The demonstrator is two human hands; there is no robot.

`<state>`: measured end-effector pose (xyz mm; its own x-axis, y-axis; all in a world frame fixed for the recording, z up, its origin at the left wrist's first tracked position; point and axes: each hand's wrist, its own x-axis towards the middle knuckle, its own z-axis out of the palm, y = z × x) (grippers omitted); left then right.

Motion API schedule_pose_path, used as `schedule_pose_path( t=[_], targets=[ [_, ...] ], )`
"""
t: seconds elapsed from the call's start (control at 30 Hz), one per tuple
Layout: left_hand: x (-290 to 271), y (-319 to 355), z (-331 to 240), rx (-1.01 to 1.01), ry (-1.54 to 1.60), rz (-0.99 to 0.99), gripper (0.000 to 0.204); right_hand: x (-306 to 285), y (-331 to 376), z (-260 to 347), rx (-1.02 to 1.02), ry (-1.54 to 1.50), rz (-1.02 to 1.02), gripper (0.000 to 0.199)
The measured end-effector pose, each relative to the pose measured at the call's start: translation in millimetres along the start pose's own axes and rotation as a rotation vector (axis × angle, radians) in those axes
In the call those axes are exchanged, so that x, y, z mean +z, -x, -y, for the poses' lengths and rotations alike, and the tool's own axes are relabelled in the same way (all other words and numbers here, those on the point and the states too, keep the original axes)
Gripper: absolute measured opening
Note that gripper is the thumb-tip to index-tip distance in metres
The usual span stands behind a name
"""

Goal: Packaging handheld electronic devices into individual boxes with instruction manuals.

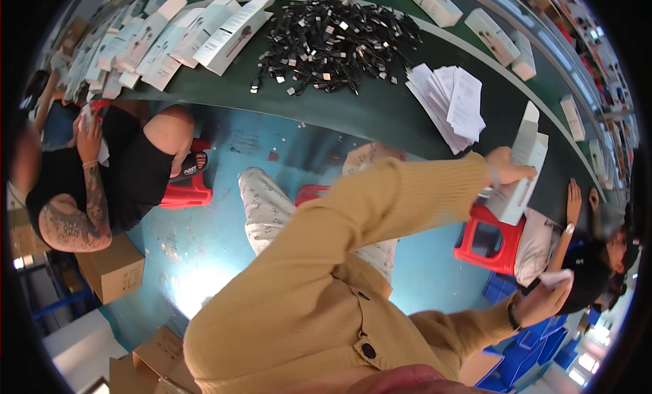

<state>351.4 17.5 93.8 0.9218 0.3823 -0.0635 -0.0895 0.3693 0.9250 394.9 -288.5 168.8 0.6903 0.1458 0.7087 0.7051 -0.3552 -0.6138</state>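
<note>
My left arm reaches across to the right, and my left hand (506, 168) is closed around a white box (511, 202) at the table's edge. The box tilts, with its top flap standing up at the far end. Lower at the right, my right hand (540, 304) is closed on a small white item (556, 278), perhaps folded paper; its kind is not clear. Left of the box, a fanned stack of printed leaflets (465, 105) lies on the dark green table (224, 88). Beyond them is a heap of black USB cables (333, 44).
Several white boxes (227, 37) lie at the far left. More boxes (490, 37) stand along the conveyor's rail. People sit to the left and right. Red stools (490, 241) stand below the table, and a cardboard carton (112, 268) is on the floor at the left.
</note>
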Motion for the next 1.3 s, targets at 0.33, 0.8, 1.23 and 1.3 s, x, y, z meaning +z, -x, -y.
schedule_pose_path(
  t=[0.33,0.8,1.23,1.3],
  targets=[
    [9.0,-48.0,-12.8,-0.212,-0.325,-0.165,0.109,46.6,34.9,10.2,0.635,-0.493,0.069,0.028],
    [-432.4,238.2,-181.7,0.123,-1.835,-1.271,0.087,163.1,67.4,76.9,0.542,-0.766,0.663,0.014],
    [-288.5,388.0,-140.5,0.372,-0.853,-0.785,0.084,200.0,72.5,205.3,0.149,-0.891,0.713,0.015],
    [-268.8,386.4,-101.1,0.376,-0.604,-0.560,0.081,191.0,70.2,228.6,0.015,-0.879,0.687,0.017]
  ],
)
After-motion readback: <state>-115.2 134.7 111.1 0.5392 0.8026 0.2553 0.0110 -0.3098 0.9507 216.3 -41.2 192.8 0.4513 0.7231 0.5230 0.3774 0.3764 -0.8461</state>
